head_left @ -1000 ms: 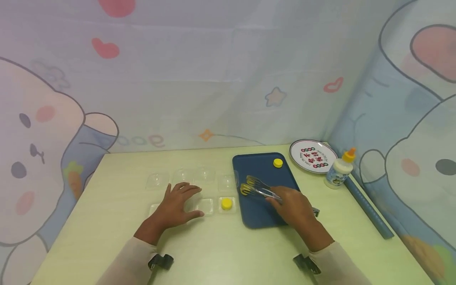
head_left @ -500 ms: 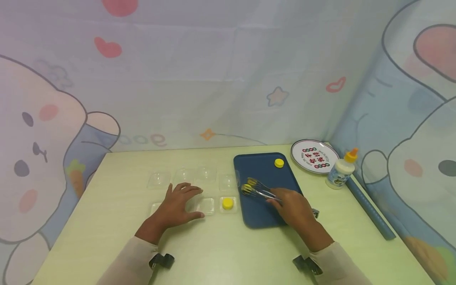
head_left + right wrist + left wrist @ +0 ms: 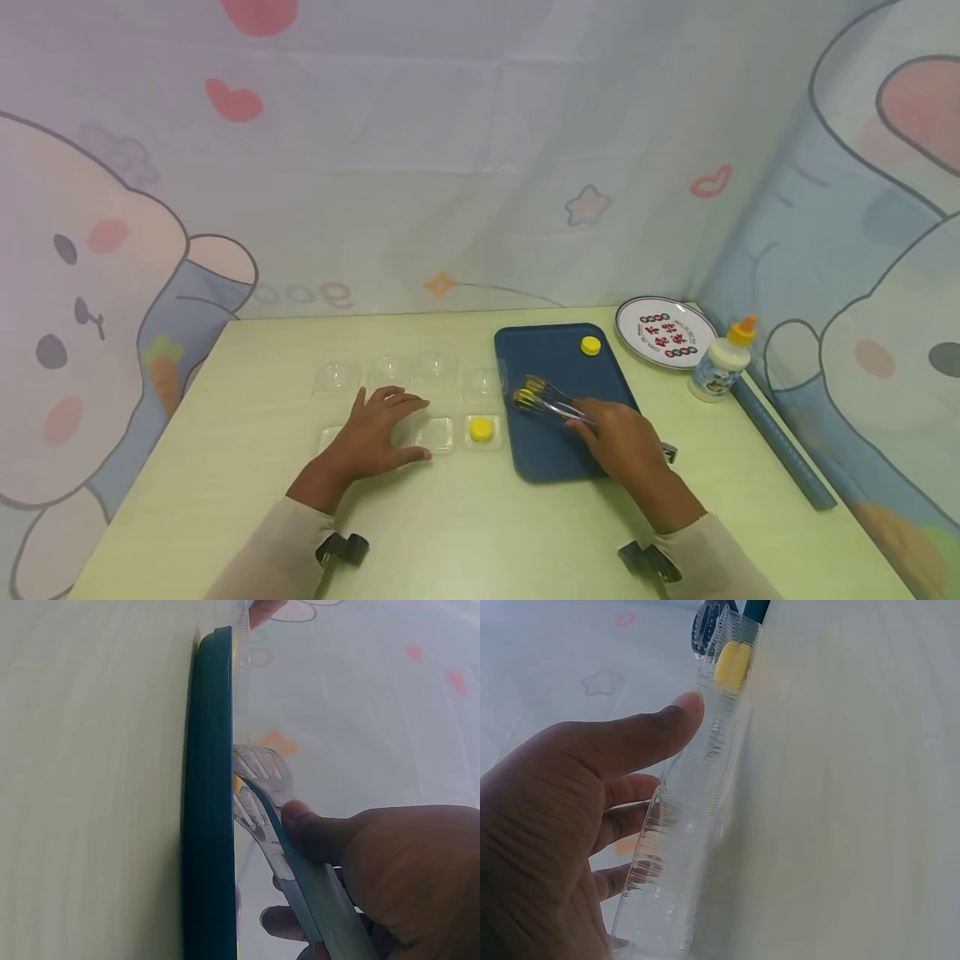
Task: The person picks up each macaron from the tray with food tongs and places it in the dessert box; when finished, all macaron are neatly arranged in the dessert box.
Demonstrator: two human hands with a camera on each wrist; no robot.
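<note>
Clearly, your likeliest trouble lay at the tongs. Your right hand gripped them by the handles, and their slotted heads stood around a yellow piece at the tray. A squeeze off its middle could have made it slip or roll, and too hard a pinch might have dented it if it was soft. A low lift might also have caught the tray's raised edge.

Your left hand was spread over the boxes, fingers bent but clenching nothing; whether it touched them, you could not have told from these views. Those boxes looked thin and light, so a nudge from that thumb could have shifted the row, or knocked the boxed piece askew.

From the head view you got the layout: the far piece near the tray's back corner, the lids behind the boxes, the plate and the bottle off to the right. It did not show how tall anything stood.

The left wrist view gave you the boxed piece from the side, with a seam between two halves, where the head view offered only its round top. The right wrist view caught your thumb along the handle and a sliver of yellow between the heads, but the tray's wall hid the rest, so how firm the hold was you could not have judged.
</note>
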